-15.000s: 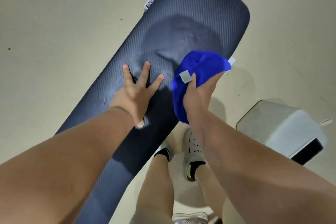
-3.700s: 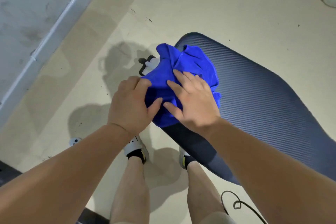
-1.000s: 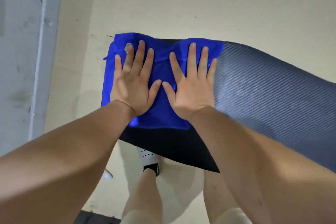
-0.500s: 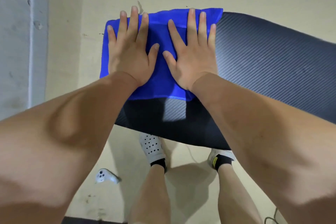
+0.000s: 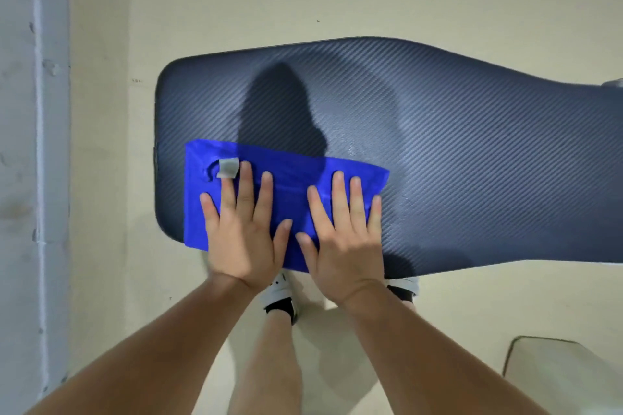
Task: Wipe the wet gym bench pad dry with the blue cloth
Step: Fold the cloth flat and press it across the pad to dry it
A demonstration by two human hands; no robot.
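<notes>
Head view: blue cloth [image 5: 292, 186] flat at bench pad [image 5: 438, 152] near-left corner.
Hands: left hand [image 5: 244, 239], right hand [image 5: 344, 246] flat on cloth, fingers straight.
Label: grey tag [image 5: 228, 168] at left fingertip; unreadable.

Both forearms reach up from the frame's lower corners. The left hand [image 5: 244, 229] and right hand [image 5: 344, 236] lie flat side by side at centre, fingers straight, slightly spread.
</notes>
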